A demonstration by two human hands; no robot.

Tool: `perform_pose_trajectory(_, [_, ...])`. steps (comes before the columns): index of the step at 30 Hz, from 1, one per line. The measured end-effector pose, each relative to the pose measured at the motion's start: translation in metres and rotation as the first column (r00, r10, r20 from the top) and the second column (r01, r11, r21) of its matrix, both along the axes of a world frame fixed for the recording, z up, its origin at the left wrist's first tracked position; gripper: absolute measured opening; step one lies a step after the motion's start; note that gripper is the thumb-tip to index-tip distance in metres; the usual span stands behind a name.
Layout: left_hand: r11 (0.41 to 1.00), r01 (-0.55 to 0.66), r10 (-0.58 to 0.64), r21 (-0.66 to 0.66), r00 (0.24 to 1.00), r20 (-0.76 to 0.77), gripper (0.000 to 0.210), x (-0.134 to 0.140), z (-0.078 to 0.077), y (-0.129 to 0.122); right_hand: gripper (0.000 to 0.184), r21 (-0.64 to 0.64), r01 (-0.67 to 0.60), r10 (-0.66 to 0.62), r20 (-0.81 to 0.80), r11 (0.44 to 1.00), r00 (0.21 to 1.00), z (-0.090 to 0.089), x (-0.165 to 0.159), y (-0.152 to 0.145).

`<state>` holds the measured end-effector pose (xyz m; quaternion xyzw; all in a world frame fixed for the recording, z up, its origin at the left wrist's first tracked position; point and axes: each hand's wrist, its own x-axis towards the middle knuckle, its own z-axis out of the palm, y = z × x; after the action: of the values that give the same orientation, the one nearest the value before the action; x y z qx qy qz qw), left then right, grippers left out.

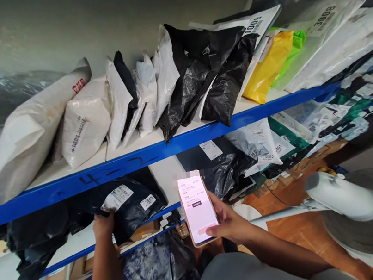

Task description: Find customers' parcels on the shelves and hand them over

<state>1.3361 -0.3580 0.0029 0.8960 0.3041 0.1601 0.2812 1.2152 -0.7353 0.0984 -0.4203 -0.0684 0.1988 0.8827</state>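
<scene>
My left hand [105,223] is closed on the left edge of a black plastic parcel [128,221] on the second shelf; part of the fingers is hidden by the plastic. This parcel carries white labels, one reading 3005. In my right hand [224,221] is a smartphone [200,217] with a lit pinkish-white screen, the thumb lying over its lower right. Another dark parcel [210,160] with a white label lies beyond the phone on the same shelf. Left of my left hand sits a crumpled black bag [39,237].
Above, a blue-edged shelf [132,153] bears white, black and yellow parcels, several standing upright. A large fan [370,220] stands at the right, its pole reaching toward my right forearm. Cardboard boxes [69,274] are on a lower level, and a blue-patterned bag [153,273] is below my hands.
</scene>
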Motion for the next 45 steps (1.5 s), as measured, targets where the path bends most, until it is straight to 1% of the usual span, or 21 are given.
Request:
perform_pose_trajectory(2, [0.992, -0.106, 0.103, 0.072, 0.994, 0.037, 0.077, -0.003, 0.008, -0.011, 0.08, 0.009, 0.01, -0.01, -0.006, 1.0, 1.0, -0.001, 0.001, -0.002])
perform_pose_trajectory(3, [0.989, -0.114, 0.104, 0.092, 0.989, 0.104, 0.081, -0.007, 0.015, -0.023, 0.081, 0.009, 0.014, -0.014, -0.004, 1.0, 1.0, -0.001, 0.001, -0.002])
perform_pose_trajectory(5, [0.998, 0.0, -0.019, 0.069, 0.959, 0.284, 0.072, -0.021, 0.033, -0.059, 0.082, 0.004, 0.024, -0.024, 0.006, 1.0, 1.0, -0.002, 0.002, -0.003])
perform_pose_trajectory(6, [0.985, 0.166, -0.138, -0.047, 0.922, 0.361, 0.064, -0.03, 0.044, -0.08, 0.081, -0.002, 0.03, -0.03, 0.011, 1.0, 1.0, -0.003, 0.002, -0.003])
perform_pose_trajectory(7, [0.912, 0.351, -0.248, -0.214, 0.884, 0.396, 0.054, -0.039, 0.054, -0.103, 0.08, -0.01, 0.037, -0.036, 0.016, 0.999, 0.999, -0.004, 0.002, -0.002])
perform_pose_trajectory(8, [0.754, 0.519, -0.362, -0.403, 0.84, 0.405, 0.052, -0.048, 0.064, -0.126, 0.079, -0.018, 0.045, -0.045, 0.02, 0.999, 0.999, -0.006, 0.003, -0.001])
perform_pose_trajectory(9, [0.56, 0.605, -0.443, -0.566, 0.796, 0.412, 0.054, -0.055, 0.072, -0.147, 0.077, -0.024, 0.056, -0.055, 0.025, 0.998, 0.998, -0.008, 0.003, 0.0])
perform_pose_trajectory(10, [0.4, 0.629, -0.484, -0.667, 0.763, 0.429, 0.055, -0.061, 0.079, -0.166, 0.076, -0.029, 0.07, -0.069, 0.031, 0.997, 0.997, -0.01, 0.003, 0.001])
perform_pose_trajectory(11, [0.306, 0.616, -0.493, -0.726, 0.755, 0.433, 0.053, -0.066, 0.084, -0.182, 0.074, -0.034, 0.083, -0.082, 0.039, 0.996, 0.996, -0.012, 0.003, 0.003])
perform_pose_trajectory(12, [0.256, 0.603, -0.505, -0.756, 0.75, 0.428, 0.05, -0.068, 0.087, -0.195, 0.072, -0.036, 0.096, -0.095, 0.048, 0.995, 0.994, -0.014, 0.002, 0.005])
perform_pose_trajectory(13, [0.237, 0.594, -0.509, -0.769, 0.75, 0.422, 0.046, -0.069, 0.089, -0.204, 0.071, -0.039, 0.11, -0.108, 0.058, 0.993, 0.992, -0.015, 0.002, 0.006])
perform_pose_trajectory(18, [0.3, 0.556, -0.454, -0.776, 0.798, 0.396, 0.037, -0.07, 0.095, -0.22, 0.071, -0.049, 0.136, -0.13, 0.103, 0.99, 0.986, -0.017, -0.004, 0.006])
perform_pose_trajectory(21, [0.271, 0.54, -0.446, -0.797, 0.804, 0.393, 0.043, -0.075, 0.104, -0.223, 0.073, -0.032, 0.166, -0.16, 0.14, 0.986, 0.977, -0.018, -0.008, 0.005])
perform_pose_trajectory(23, [0.214, 0.54, -0.473, -0.814, 0.786, 0.398, 0.048, -0.076, 0.111, -0.226, 0.074, 0.011, 0.148, -0.148, 0.146, 0.989, 0.978, -0.018, -0.01, 0.003])
perform_pose_trajectory(25, [0.19, 0.541, -0.537, -0.819, 0.756, 0.375, 0.051, -0.074, 0.116, -0.23, 0.075, 0.073, 0.08, -0.089, 0.137, 0.994, 0.987, -0.016, -0.011, 0.001])
perform_pose_trajectory(30, [0.237, 0.644, -0.665, -0.727, 0.654, 0.362, 0.058, -0.074, 0.142, -0.233, 0.068, 0.29, -0.036, 0.006, 0.105, 0.956, 0.994, -0.004, -0.017, -0.014])
perform_pose_trajectory(32, [0.307, 0.747, -0.68, -0.591, 0.606, 0.413, 0.053, -0.081, 0.164, -0.229, 0.061, 0.351, -0.03, 0.008, 0.064, 0.936, 0.998, 0.002, -0.023, -0.025])
perform_pose_trajectory(34, [0.405, 0.835, -0.734, -0.371, 0.54, 0.412, 0.043, -0.089, 0.19, -0.222, 0.062, 0.392, -0.037, 0.027, 0.031, 0.919, 0.999, 0.01, -0.029, -0.037])
perform_pose_trajectory(37, [0.508, 0.861, -0.776, 0.005, 0.456, 0.435, 0.032, -0.089, 0.233, -0.216, 0.07, 0.456, -0.047, 0.043, 0.019, 0.889, 0.999, 0.026, -0.038, -0.058])
perform_pose_trajectory(41, [0.542, 0.705, -0.795, 0.458, 0.253, 0.552, 0.03, -0.072, 0.285, -0.23, 0.075, 0.482, -0.044, 0.01, 0.072, 0.875, 0.997, 0.047, -0.049, -0.081])
perform_pose_trajectory(45, [0.503, 0.556, -0.839, 0.662, 0.13, 0.528, 0.028, -0.052, 0.319, -0.266, 0.064, 0.51, 0.032, -0.104, 0.114, 0.86, 0.988, 0.066, -0.059, -0.098])
